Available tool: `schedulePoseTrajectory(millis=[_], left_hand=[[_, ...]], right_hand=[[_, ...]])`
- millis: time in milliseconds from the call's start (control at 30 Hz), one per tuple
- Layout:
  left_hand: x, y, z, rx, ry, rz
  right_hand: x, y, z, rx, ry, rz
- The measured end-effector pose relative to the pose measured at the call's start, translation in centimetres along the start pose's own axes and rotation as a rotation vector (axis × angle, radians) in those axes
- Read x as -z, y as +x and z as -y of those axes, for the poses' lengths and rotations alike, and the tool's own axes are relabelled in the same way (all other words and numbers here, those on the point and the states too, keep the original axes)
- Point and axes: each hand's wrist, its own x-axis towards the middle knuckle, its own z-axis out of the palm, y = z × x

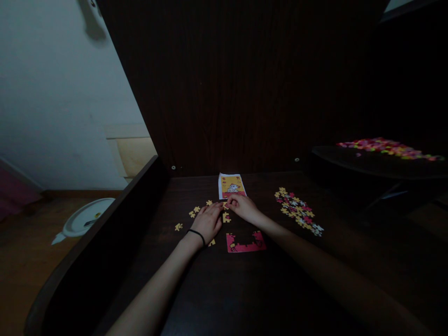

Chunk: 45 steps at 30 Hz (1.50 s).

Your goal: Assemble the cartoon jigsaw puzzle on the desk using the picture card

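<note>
My left hand (209, 220) rests on the dark table, fingers stretched toward small yellow puzzle pieces (196, 211), with a black band on its wrist. My right hand (243, 206) lies just right of it, fingers curled and pinched on a small yellow piece near its fingertips. Both hands meet just below a reference picture card (231, 185), yellow and red with a white figure. A partly joined red puzzle strip (244, 242) lies nearer to me, below the hands. One loose yellow piece (178, 227) lies apart at the left.
A heap of several loose yellow, red and white pieces (297, 210) lies to the right. A dark raised shelf (378, 161) at far right carries more coloured pieces (388, 147). A dark wooden panel stands behind the table. A white lid-like object (86, 218) lies on the floor at left.
</note>
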Motion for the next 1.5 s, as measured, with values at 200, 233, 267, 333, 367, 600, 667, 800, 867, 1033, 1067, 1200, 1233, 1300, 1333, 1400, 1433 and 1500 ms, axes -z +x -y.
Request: schedulePoseTrajectory(millis=[200, 233, 267, 333, 367, 600, 667, 800, 867, 1033, 1067, 1200, 1233, 1300, 1333, 1400, 1433, 1500], left_hand=[[-0.15, 0.07, 0.07, -0.003, 0.0, -0.011], [-0.15, 0.09, 0.07, 0.0, 0.0, -0.011], [-0.15, 0.11, 0.08, 0.002, 0.0, -0.01], [-0.13, 0.11, 0.08, 0.002, 0.001, -0.008], [-0.13, 0.1, 0.08, 0.002, 0.002, -0.008], [-0.22, -0.01, 0.18, -0.017, 0.003, -0.02], [-0.28, 0.01, 0.21, -0.017, 0.001, -0.026], [-0.32, 0.06, 0.21, -0.011, -0.003, -0.026], [-0.27, 0.05, 0.17, -0.012, -0.005, -0.023], [-0.14, -0.05, 0.06, -0.012, -0.007, -0.011], [-0.12, -0.06, 0.03, -0.011, -0.006, -0.011], [-0.09, -0.04, -0.09, -0.008, 0.002, -0.012], [-0.09, -0.02, -0.11, -0.007, 0.006, -0.009], [-0.09, 0.01, -0.13, -0.006, 0.011, -0.002], [-0.09, 0.02, -0.13, -0.006, 0.012, 0.001], [-0.08, 0.04, -0.12, -0.008, 0.013, 0.003], [-0.07, 0.05, -0.1, -0.01, 0.012, 0.003], [-0.09, 0.08, -0.04, -0.014, 0.009, 0.003]], right_hand=[[-0.07, 0.01, -0.05, 0.003, 0.017, -0.012], [-0.1, 0.05, -0.11, 0.006, 0.018, -0.01], [-0.13, 0.09, -0.18, 0.009, 0.018, -0.007], [-0.18, 0.19, -0.32, 0.008, 0.022, -0.004], [-0.21, 0.23, -0.39, 0.004, 0.024, -0.004], [-0.44, 0.27, -0.69, -0.016, 0.044, -0.028], [-0.43, 0.22, -0.6, -0.021, 0.039, -0.034], [-0.3, 0.16, -0.3, -0.025, 0.021, -0.024], [-0.24, 0.16, -0.22, -0.032, 0.015, -0.017], [-0.21, 0.24, -0.4, -0.043, 0.021, -0.004], [-0.23, 0.26, -0.46, -0.047, 0.024, -0.001], [-0.36, 0.35, -0.61, -0.045, 0.036, 0.006], [-0.4, 0.36, -0.63, -0.043, 0.038, 0.004], [-0.47, 0.36, -0.65, -0.035, 0.042, -0.003], [-0.48, 0.34, -0.65, -0.03, 0.043, -0.007], [-0.44, 0.29, -0.6, -0.016, 0.044, -0.013], [-0.39, 0.25, -0.56, -0.008, 0.043, -0.014], [-0.25, 0.19, -0.43, -0.002, 0.039, -0.01]])
